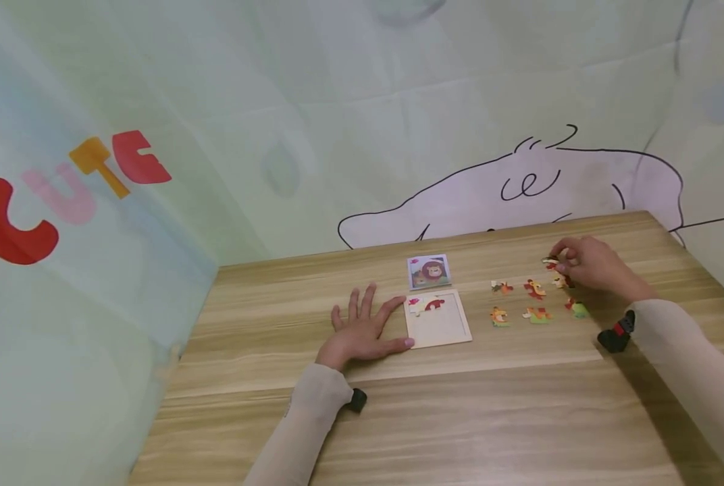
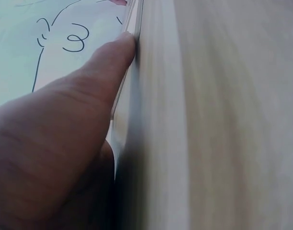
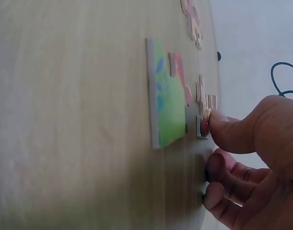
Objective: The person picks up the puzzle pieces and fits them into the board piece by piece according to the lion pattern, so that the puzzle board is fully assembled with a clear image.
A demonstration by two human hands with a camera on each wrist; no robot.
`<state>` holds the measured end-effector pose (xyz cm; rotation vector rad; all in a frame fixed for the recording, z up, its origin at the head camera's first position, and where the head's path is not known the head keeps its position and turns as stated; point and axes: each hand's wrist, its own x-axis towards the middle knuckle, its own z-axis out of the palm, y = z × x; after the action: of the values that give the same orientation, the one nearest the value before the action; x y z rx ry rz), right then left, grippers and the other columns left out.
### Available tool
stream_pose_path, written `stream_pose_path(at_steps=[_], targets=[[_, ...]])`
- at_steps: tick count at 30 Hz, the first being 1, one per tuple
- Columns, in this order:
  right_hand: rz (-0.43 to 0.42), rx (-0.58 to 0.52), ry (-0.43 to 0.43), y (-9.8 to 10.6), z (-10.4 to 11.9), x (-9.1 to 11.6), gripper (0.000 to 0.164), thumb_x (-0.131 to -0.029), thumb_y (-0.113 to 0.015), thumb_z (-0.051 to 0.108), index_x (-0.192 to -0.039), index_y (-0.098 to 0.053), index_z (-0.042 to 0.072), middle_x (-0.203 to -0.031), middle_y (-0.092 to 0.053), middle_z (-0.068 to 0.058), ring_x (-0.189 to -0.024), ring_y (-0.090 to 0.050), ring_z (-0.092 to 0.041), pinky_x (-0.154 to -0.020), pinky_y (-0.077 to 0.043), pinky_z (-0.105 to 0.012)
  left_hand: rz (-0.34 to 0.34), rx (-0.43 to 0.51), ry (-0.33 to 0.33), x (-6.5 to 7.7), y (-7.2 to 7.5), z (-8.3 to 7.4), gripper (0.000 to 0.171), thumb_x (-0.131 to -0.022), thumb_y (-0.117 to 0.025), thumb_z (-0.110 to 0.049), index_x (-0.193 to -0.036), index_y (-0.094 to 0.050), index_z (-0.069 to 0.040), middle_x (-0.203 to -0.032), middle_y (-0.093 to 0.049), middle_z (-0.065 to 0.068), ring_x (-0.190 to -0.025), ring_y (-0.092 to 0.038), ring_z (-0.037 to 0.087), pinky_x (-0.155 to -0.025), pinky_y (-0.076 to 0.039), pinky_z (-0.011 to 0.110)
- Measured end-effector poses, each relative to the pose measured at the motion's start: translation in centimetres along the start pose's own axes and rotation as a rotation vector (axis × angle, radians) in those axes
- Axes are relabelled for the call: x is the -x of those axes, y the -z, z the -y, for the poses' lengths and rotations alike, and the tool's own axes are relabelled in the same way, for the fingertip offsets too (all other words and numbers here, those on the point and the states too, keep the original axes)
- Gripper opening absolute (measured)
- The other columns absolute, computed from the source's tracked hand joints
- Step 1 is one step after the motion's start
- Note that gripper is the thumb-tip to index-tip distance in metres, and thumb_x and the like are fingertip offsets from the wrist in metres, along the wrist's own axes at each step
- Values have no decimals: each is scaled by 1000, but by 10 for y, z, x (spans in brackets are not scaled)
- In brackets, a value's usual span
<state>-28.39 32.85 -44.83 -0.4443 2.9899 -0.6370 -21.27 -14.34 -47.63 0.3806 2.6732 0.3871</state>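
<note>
Fingers of my right hand (image 1: pixel 599 268) are pinched, thumb against forefinger, on a jigsaw piece (image 1: pixel 550 260) at the far right of the counter (image 1: pixel 398 405), beyond the other loose ones. What I can see of it is a pale strip, a dark patch and a little red; its picture is too small to read.

My left hand (image 1: pixel 367 337) lies with fingers spread well apart, thumb and forefinger touching the left side of a square puzzle tray (image 1: pixel 437 331). It is pale wood with a raised rim, and fitted pieces (image 1: pixel 436 304) sit along its upper part in pinkish red, cream and deep red. Just beyond it is a picture card (image 1: pixel 430 272) of a brown-maned lion.

Six loose pieces (image 1: pixel 537 315) lie in two rows right of the tray, orange, red, yellow and green; one is partly covered by my right hand. From the right wrist, the green piece (image 3: pixel 170 108) shows blue marks, a reddish patch and a pale cut edge.

In that view my thumb hides most of what I pinch, and the pieces behind overlap, so I cannot tell whether mine touches the counter. From the left wrist, my thumb covers much of the tray, seen only as a thin edge.
</note>
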Motion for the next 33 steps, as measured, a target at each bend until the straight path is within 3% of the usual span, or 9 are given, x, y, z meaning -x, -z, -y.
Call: stream_pose_path(at_steps=[3,7,14,18,25,33], targets=[[-13,-30,-18,-1,1,0,27,-98,-72,9,-120,-63,-4,-108,-71,-33,-94,-67,-40,-83,-51,-57,-5,2,-3,1,-1,1,91,-93,-57,-82,-167,-11,-58,-182,22,5,-167,23,43,-122,10,84],[-27,-120,-79,0,4,2,30,-98,-72,11,-119,-58,-5,-118,-70,-36,-102,-67,-44,-80,-49,-43,-3,-3,-1,1,-2,2,91,-92,-57,-83,-167,-10,-59,-182,22,5,-167,23,43,-123,10,84],[-75,-258,-173,3,14,2,28,-103,-70,21,-119,-60,1,-116,-74,-31,-91,-71,-27,-68,-53,-28,-3,-2,-2,0,-2,2,91,-92,-57,-84,-166,-10,-60,-182,22,6,-167,23,43,-122,10,84],[-91,-317,-164,5,26,2,31,-105,-71,24,-124,-63,0,-114,-76,-30,-84,-70,-19,-65,-57,-26,-4,-7,-4,-1,-2,2,92,-91,-56,-85,-166,-9,-60,-182,22,6,-167,23,43,-122,8,85],[-92,-397,-126,-1,63,3,31,-104,-74,24,-127,-68,6,-103,-78,-22,-82,-69,-24,-58,-50,-31,1,-16,-9,-2,-2,4,93,-90,-54,-87,-166,-8,-60,-181,24,6,-167,23,45,-122,8,85],[-52,-423,-39,-16,100,2,26,-101,-77,24,-122,-72,9,-94,-80,-15,-76,-67,-17,-61,-50,-27,-8,-1,-13,2,0,2,91,-92,-55,-84,-167,-9,-59,-182,22,6,-167,23,43,-122,9,85]])
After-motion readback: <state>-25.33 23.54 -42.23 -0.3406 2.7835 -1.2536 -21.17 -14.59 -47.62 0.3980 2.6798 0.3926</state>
